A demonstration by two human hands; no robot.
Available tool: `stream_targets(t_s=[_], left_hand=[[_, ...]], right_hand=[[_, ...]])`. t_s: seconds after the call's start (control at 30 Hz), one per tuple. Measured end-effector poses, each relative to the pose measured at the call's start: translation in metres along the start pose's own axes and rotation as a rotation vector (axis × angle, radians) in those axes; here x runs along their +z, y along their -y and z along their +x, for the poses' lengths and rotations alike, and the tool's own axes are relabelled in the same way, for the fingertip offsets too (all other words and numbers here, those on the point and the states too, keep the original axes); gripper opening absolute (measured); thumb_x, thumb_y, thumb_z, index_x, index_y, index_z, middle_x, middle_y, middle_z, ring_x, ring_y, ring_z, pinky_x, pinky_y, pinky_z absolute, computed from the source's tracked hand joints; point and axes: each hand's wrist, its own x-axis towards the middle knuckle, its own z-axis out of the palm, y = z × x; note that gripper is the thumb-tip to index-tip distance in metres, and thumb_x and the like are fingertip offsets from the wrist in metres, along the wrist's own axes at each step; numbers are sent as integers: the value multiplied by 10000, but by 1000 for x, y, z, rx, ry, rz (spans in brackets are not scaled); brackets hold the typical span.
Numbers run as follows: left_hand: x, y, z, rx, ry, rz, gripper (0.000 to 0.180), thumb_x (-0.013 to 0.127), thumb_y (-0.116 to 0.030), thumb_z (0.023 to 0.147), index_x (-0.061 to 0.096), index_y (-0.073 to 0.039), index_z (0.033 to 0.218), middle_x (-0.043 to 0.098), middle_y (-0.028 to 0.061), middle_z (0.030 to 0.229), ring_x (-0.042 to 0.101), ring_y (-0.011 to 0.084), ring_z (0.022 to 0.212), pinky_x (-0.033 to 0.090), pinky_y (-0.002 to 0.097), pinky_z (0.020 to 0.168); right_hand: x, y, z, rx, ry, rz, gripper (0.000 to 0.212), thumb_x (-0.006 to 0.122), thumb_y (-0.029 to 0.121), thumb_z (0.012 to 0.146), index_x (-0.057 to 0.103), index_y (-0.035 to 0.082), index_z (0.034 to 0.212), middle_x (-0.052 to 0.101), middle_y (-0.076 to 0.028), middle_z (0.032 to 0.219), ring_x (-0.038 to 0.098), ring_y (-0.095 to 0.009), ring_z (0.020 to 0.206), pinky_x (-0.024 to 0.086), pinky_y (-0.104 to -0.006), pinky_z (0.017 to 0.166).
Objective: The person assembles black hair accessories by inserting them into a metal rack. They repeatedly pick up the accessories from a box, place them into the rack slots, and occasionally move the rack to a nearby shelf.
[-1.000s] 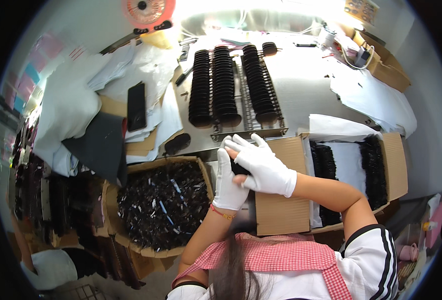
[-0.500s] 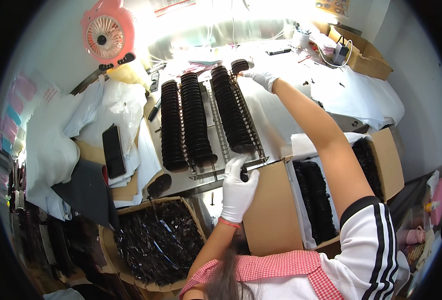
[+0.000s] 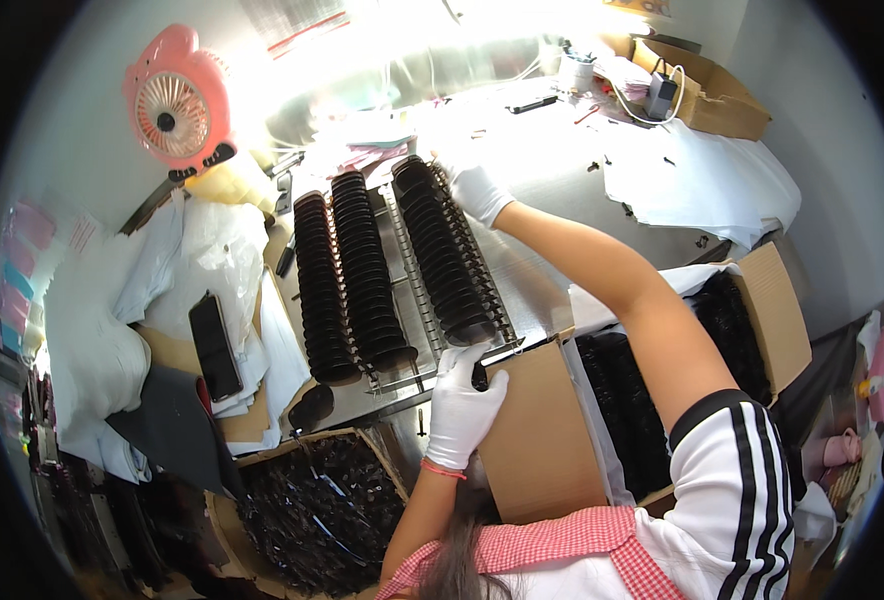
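Note:
A metal rack (image 3: 399,240) on the steel table holds three long rows of dark round lenses, standing on edge: a left row (image 3: 322,290), a middle row (image 3: 369,270) and a right row (image 3: 442,260). My right hand (image 3: 477,190), in a white glove, reaches to the far end of the right row; glare washes out its fingertips. My left hand (image 3: 462,405), also gloved, is at that row's near end, touching or almost touching it. Its thumb and fingers are bent around something dark, mostly hidden.
Below the table edge are a carton of dark glossy pieces (image 3: 317,500) and an open carton (image 3: 542,430) with black rows inside. A phone (image 3: 216,345) lies on papers at left, below a pink fan (image 3: 174,108). White sheets (image 3: 702,180) and a cardboard box (image 3: 722,95) are at right.
A short stack of dark lenses by my right hand no longer shows apart; that hand has come in beside the right row's far end. My left hand stays at the near end. The view has shifted.

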Motion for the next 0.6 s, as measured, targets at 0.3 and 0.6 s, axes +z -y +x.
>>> stream_targets(t_s=[0.3,0.6], left_hand=[[-13,-43,-20,-515,-109,-1151,323,601,-73,944,583,-89,1266,613,45,1135,592,149,947,517,320,834],[53,-88,-42,-291,147,-902,545,309,-391,1075,353,-10,1462,482,131,1401,480,237,1277,375,382,1098]], right_hand=[[-93,75,-87,203,-210,664,365,582,61,827,704,80,1170,735,-145,985,706,-284,830,569,-339,810],[-183,152,-296,-104,-229,338,590,767,411,767,647,45,1214,593,-152,1223,561,-352,1140,457,-460,950]])
